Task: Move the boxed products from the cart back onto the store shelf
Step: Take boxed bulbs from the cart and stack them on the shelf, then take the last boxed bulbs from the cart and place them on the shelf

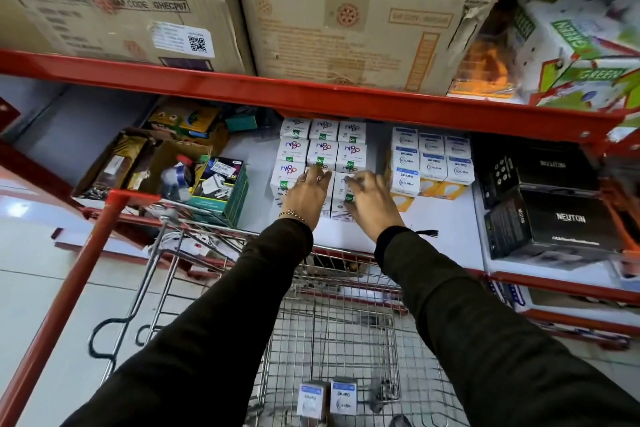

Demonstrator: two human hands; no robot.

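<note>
Both grips, left hand [306, 192] and right hand [370, 199], fingers spread loose, pressed flat on small white cardboard boxes with green labels [322, 152] stacked on the white store shelf [446, 225]. Apparently squaring up the front row. Next: down into the wire shopping cart [332, 329] for two blue-and-white boxes [327, 396], destined probably for the matching stack [431, 159] rightward.

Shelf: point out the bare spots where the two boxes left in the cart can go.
Bare shelf lies in front of the blue-label boxes, between the right hand and the black boxes. A narrower strip runs between the white stack and the green box. The far left is crowded with clutter.
</note>
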